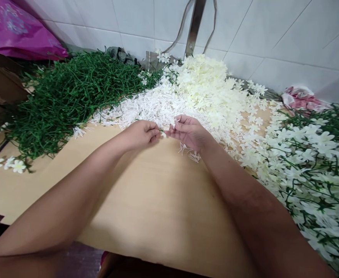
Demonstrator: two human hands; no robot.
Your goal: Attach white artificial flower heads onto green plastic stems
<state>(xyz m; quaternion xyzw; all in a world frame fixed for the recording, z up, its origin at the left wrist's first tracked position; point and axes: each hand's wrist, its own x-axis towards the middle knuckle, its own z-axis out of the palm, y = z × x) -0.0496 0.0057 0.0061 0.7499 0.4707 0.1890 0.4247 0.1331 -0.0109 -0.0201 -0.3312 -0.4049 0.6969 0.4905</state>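
Observation:
Near the middle of the board, my left hand (142,133) pinches a short green artificial flower stem (162,133), whose pale tip points toward my other hand. My right hand (190,132) has its thumb and fingers closed on a small white stamen piece (174,124), with the fingertips close to the stem's tip. Just beyond both hands lies a heap of white stamens (149,104). Cream flower petals (204,83) are piled behind it to the right. Green stems (73,85) form a big heap at the left.
Assembled white flowers on stems (314,173) cover the right side. A few loose flowers (17,166) lie at far left. A tan board (157,200) spans the front. Behind are a tiled wall (244,31), a purple bag (21,31) and a red-and-white cloth (301,99).

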